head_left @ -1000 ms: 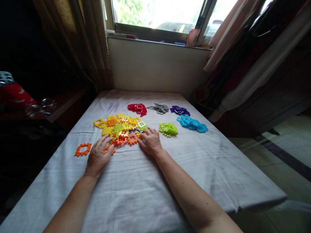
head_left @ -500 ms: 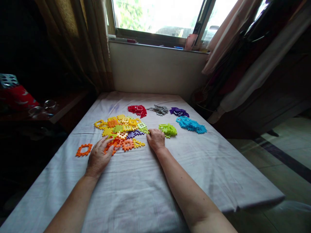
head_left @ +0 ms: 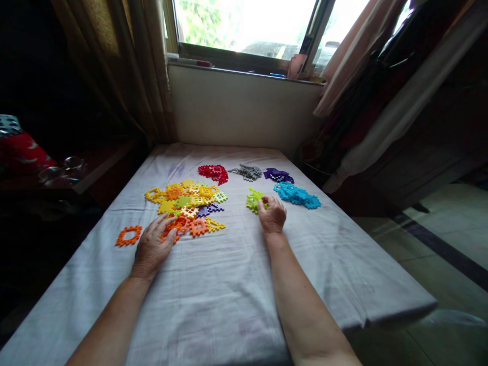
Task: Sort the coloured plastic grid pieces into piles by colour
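My left hand (head_left: 154, 245) lies with fingers spread on the orange pieces (head_left: 179, 224) at the near side of a mixed pile (head_left: 183, 200) of yellow, orange, green and purple toothed plastic pieces. My right hand (head_left: 273, 213) is closed at the right side of the lime green pile (head_left: 253, 200), its fingertips pinching a lime green piece. A single orange frame piece (head_left: 128, 236) lies left of my left hand. Beyond my hands are red (head_left: 213, 173), grey (head_left: 248, 172) and purple (head_left: 279, 175) piles, with a blue pile (head_left: 297, 195) right of my right hand.
A pale cloth (head_left: 213, 290) covers the table. Behind it are a wall and a window ledge with a pink cup (head_left: 296, 66). Glasses (head_left: 63, 170) and a red item (head_left: 25, 152) sit on dark furniture at left. Clothes hang at right.
My right hand has moved right, from the edge of the mixed pile to the lime green pile, with a lime green piece. My left hand has stayed on the orange pieces.
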